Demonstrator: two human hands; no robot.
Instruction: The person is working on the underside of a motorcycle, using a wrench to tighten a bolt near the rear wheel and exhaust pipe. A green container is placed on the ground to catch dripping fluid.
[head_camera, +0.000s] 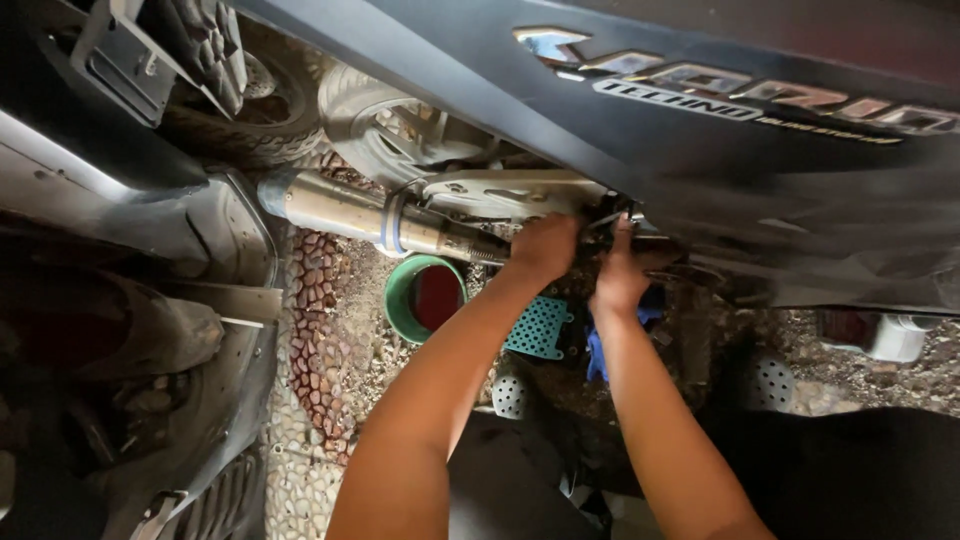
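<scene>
Both my hands reach under the dark side panel (700, 130) of a scooter. My left hand (545, 247) is curled against the engine area just below a pale metal cover (500, 190). My right hand (620, 275) is beside it, fingers up at a small dark part under the panel edge. What either hand holds is hidden by the fingers and shadow. A metal exhaust pipe (370, 215) with a blue band runs left of my left hand.
A green bowl (405, 300) with dark liquid sits on the pebble floor. A teal perforated tray (540, 327) and a blue cloth (597, 350) lie under my forearms. The rear tyre (250, 120) and another scooter's body (120, 300) stand at left.
</scene>
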